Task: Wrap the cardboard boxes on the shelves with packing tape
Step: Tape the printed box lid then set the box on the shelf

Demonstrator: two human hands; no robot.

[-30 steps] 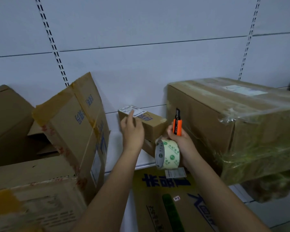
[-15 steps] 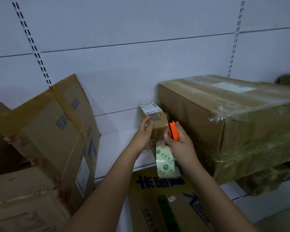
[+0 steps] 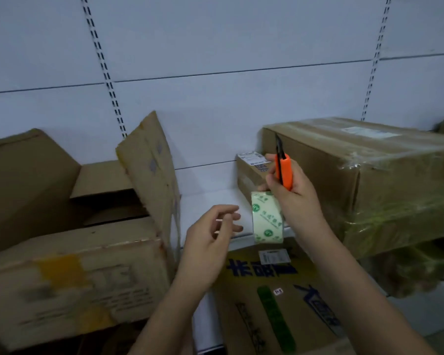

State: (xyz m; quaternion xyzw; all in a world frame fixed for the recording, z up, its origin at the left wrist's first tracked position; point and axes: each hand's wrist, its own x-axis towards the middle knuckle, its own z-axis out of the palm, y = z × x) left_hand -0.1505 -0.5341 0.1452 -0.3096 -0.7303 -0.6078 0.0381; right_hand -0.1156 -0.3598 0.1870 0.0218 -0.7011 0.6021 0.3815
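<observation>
Left hand [image 3: 210, 234] has released the small box [image 3: 251, 172], now loosely curled, holding nothing; right hand [image 3: 290, 190] still grips cutter [image 3: 283, 171] and tape roll [image 3: 267, 219].

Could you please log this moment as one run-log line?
right hand: holds orange cutter and tape roll | left hand: free | small box: on shelf

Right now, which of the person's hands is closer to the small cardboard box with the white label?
The right hand: it is up against the small labelled box, gripping an orange utility knife with the tape roll hanging below. The left hand is lower and to the left, apart from the box.
</observation>
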